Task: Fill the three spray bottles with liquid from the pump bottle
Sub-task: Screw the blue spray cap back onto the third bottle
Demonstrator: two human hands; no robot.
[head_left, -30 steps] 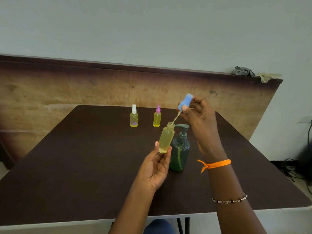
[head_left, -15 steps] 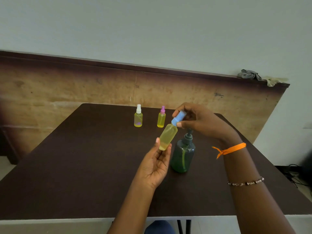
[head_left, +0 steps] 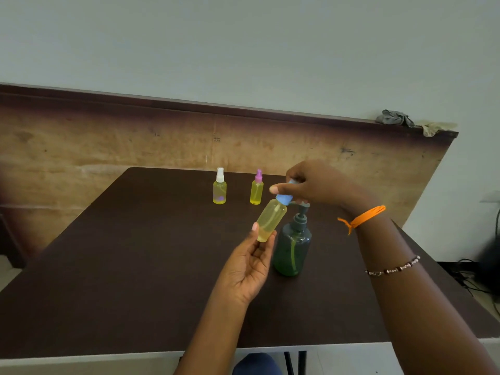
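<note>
Table: dark brown top, spread in front of you, with a worn wooden panel standing along its far edge.

Pump bottle: dark green, upright on the table, just right of your left hand; its pump head sits under your right hand.

Your right hand: raised above the pump bottle, fingers and thumb pinched on the blue cap.

Your left hand: palm up, fingers curled round the base of the tilted spray bottle.

Tilted spray bottle: yellow liquid inside, leaning right, blue cap seated at its neck.

White-capped spray bottle: upright near the far edge, yellow liquid inside.

Pink-capped spray bottle: upright just right of it, apart, also yellow.

Orange band and bead bracelet: on your right wrist and forearm.
</note>
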